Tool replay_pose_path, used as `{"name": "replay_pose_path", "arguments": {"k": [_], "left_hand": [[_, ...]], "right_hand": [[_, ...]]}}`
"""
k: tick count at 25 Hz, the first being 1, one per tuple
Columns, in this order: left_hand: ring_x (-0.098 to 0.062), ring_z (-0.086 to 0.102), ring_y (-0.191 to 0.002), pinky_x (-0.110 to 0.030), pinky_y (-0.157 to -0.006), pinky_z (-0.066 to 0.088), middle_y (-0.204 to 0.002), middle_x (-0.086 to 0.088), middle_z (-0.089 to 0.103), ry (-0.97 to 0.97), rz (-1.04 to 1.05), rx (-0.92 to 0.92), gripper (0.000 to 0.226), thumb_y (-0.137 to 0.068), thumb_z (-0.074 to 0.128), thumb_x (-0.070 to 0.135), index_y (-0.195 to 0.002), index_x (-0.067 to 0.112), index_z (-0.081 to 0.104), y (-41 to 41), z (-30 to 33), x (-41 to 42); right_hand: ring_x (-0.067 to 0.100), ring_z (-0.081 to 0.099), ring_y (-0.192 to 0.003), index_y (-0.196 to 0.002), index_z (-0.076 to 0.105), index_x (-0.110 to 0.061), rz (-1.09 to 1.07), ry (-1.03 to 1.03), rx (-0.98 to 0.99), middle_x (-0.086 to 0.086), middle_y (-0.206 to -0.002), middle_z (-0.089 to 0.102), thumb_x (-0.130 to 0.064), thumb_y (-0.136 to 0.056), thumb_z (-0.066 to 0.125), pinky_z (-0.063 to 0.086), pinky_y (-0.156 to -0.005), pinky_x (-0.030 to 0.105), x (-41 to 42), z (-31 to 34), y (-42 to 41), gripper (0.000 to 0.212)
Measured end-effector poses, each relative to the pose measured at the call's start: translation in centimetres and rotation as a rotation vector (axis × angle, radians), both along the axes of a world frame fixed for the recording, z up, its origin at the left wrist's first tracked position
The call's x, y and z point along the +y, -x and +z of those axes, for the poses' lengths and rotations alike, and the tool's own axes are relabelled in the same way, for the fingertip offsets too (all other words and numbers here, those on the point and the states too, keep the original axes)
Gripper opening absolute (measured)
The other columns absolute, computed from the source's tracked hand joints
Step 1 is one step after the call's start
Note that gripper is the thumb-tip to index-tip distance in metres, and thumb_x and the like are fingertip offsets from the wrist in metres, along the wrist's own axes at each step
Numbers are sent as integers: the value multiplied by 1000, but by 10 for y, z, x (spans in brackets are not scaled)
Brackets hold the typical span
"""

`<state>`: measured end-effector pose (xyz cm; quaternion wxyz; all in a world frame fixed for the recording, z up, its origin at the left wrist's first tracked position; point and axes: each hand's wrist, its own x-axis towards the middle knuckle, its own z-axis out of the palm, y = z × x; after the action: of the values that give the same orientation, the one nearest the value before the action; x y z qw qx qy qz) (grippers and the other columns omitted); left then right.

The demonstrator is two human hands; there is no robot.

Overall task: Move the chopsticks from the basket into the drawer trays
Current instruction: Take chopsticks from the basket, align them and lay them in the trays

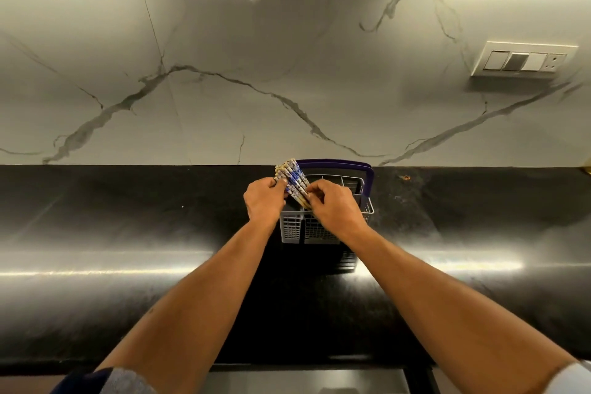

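A grey plastic cutlery basket (291, 229) with a purple handle (369, 179) stands on the black counter near the wall. A bundle of several chopsticks (293, 178) with blue and white patterned tops sticks up out of its left compartment, leaning left. My left hand (263, 198) grips the bundle from the left side. My right hand (334, 203) pinches the same chopsticks lower down from the right, over the basket's top. The chopsticks' lower ends are hidden inside the basket and behind my fingers. No drawer or trays are in view.
The glossy black counter (128, 233) stretches wide to both sides of the basket. Behind it rises a white marble wall with a switch panel (524, 61) at the upper right. A dark cabinet front (307, 381) shows below the counter's front edge.
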<state>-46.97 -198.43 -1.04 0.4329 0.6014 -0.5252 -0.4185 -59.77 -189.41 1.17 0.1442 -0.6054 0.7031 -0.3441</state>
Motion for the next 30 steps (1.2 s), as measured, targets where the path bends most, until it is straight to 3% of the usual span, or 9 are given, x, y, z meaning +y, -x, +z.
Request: {"name": "replay_pose_path", "arguments": {"k": [2, 8, 13, 17, 21, 24, 30], "left_hand": [[-8, 74, -65, -28, -65, 63, -76, 1, 77, 16, -18, 15, 17, -92, 68, 28, -79, 21, 75, -3, 2, 1], [-16, 76, -75, -39, -79, 63, -79, -1, 76, 172, -33, 2, 17, -92, 68, 33, -81, 21, 73, -27, 60, 7], [-18, 76, -73, -38, -77, 63, -79, -2, 78, 386, -355, 114, 12, -91, 70, 20, -82, 22, 76, -41, 158, 28], [-21, 77, -76, -30, -69, 62, -82, -4, 79, 446, -482, 104, 8, -93, 67, 13, -93, 18, 74, -27, 212, 58], [-23, 77, -79, -31, -67, 63, -85, -5, 79, 478, -528, 106, 40, -90, 68, 5, -117, 34, 64, -14, 231, 85], [-21, 77, -75, -28, -64, 63, -83, -3, 80, 491, -548, 94, 31, -91, 67, 4, -113, 25, 71, -1, 231, 101], [-19, 77, -74, -26, -64, 62, -83, -2, 80, 458, -589, 94, 28, -92, 65, 5, -104, 30, 72, 16, 225, 121]], "right_hand": [[5, 63, -70, -115, 66, -21, 0, -14, -26, -6, -91, 69, -22, -96, 59, 48, -58, 19, 2, -1, 2, 20], [5, 62, -84, -123, 63, -22, 4, -4, -91, -2, -110, 70, -25, -98, 57, 48, -67, 18, 12, 19, 15, 26], [15, 68, -100, -129, 63, -17, 117, 49, -233, 2, -115, 72, -21, -96, 62, 56, -94, 37, 21, 75, 16, 33], [7, 66, -70, -115, 72, -16, 224, 65, -239, -6, -85, 72, -21, -94, 65, 55, -70, 25, 42, 113, 21, 22], [16, 74, -84, -103, 75, -14, 322, 30, -415, 3, -89, 77, -15, -91, 68, 59, -81, 28, 68, 124, 39, 14], [16, 74, -84, -98, 75, -16, 355, 1, -468, 4, -89, 78, -12, -90, 69, 59, -79, 25, 86, 122, 50, 10], [14, 75, -81, -97, 75, -17, 335, -14, -470, 1, -85, 79, -13, -90, 69, 60, -76, 24, 107, 113, 66, 10]]}}
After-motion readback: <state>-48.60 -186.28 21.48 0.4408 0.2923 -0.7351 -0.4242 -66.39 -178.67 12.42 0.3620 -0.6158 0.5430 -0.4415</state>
